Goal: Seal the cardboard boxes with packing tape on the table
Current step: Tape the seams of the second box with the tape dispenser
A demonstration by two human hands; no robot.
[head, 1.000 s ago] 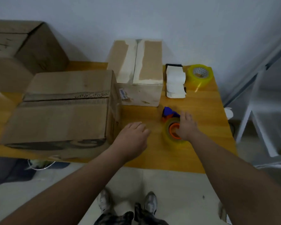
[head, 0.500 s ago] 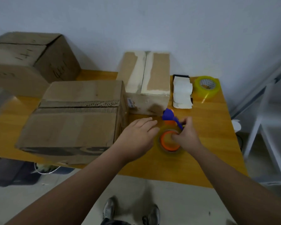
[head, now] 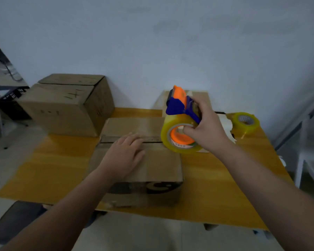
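The cardboard box (head: 158, 167) sits by the worktop's (head: 53, 169) front edge, flaps closed, and the left hand (head: 124, 154) rests flat on its top, fingers released and straight beside the seam. The right hand (head: 205, 129) holds the blue-and-orange tape dispenser (head: 178, 107) with its yellowish roll in the air over the box's far right corner, fingers grasping its handle. A second box (head: 62, 107) stands at the far left corner, a spare tape roll (head: 245, 122) at the far right corner.
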